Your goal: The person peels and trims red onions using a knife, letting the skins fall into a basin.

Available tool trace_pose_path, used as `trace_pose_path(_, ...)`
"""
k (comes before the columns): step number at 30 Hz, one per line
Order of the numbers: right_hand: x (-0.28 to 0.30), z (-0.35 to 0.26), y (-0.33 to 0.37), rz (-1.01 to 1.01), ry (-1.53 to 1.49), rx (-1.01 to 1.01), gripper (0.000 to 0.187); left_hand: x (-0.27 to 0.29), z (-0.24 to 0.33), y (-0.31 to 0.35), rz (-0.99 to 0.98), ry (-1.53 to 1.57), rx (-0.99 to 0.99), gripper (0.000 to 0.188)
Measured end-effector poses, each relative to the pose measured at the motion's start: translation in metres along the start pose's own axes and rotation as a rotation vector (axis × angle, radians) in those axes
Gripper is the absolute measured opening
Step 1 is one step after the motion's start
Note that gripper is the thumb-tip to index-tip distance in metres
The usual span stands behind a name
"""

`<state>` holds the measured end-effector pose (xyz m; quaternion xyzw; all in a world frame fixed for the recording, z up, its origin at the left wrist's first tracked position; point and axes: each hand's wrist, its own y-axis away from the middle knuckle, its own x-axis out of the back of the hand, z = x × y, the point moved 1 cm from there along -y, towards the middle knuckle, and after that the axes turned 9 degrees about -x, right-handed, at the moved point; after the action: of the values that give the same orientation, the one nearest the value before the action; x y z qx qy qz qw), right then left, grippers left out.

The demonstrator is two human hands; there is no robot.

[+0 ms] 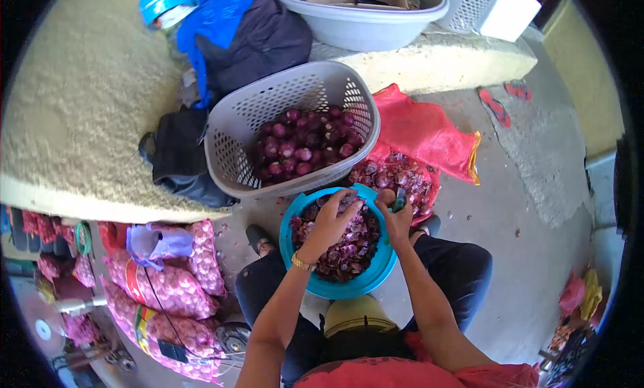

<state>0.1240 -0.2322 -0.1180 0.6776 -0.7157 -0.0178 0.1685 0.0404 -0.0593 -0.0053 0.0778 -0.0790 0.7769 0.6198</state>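
- Left hand [333,217] hovers over the blue bowl [376,270], fingers curled round a small dark onion [347,201] — pinch grip, mostly closed.
- Right hand [394,217] just right of it, fist tight on a small knife w/ greenish handle [400,200]; blade hidden, can't tell which way it points.
- Bowl sits on the person's lap, betw. the knees, heaped w/ red-purple onion skins [345,247].
- Far side of bowl: grey laundry basket [231,146], tilted toward the person, holding peeled purple onions [305,146].
- Right of basket: red mesh sack [419,129] spread on the floor, unpeeled onions [396,176] lying on it, touching the bowl's far rim.
- Near left: full pink mesh sacks [168,291] stacked by the leg.
- Risks, as I judge: hands v. close together, so a slip of the blade off the slick skin could nick the left fingers.
- Bowl is only balanced on the lap; a knee shift could tip skins onto the floor.
- Basket leans — a hard toss might roll onions out.
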Motion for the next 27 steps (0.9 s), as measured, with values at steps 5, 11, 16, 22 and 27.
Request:
trace_pose_path(5, 0.001, -0.089, 0.06, -0.397, 0.202, 0.235, 0.056, 0.014, 0.005, 0.022, -0.029, -0.018, 0.009, 0.056)
trace_pose_path(11, -0.008, -0.15, 0.076, -0.593, 0.306, 0.554, 0.056, 0.024, 0.033, 0.035, 0.016, 0.45, 0.065, 0.058)
trace_pose_path(16, -0.025, -0.155, 0.074, -0.692, 0.229, 0.492, 0.064, 0.033, 0.026, 0.039, 0.198, 0.679, 0.059, 0.056)
trace_pose_path(22, -0.03, -0.126, 0.046, -0.675, 0.073, -0.088, 0.061, 0.063, 0.027, 0.04, 0.208, 0.671, -0.09, 0.054)
trace_pose_path(27, -0.042, -0.14, 0.058, -0.91, -0.029, -0.198, 0.046, 0.07, 0.028, 0.036, 0.351, 0.592, 0.03, 0.04)
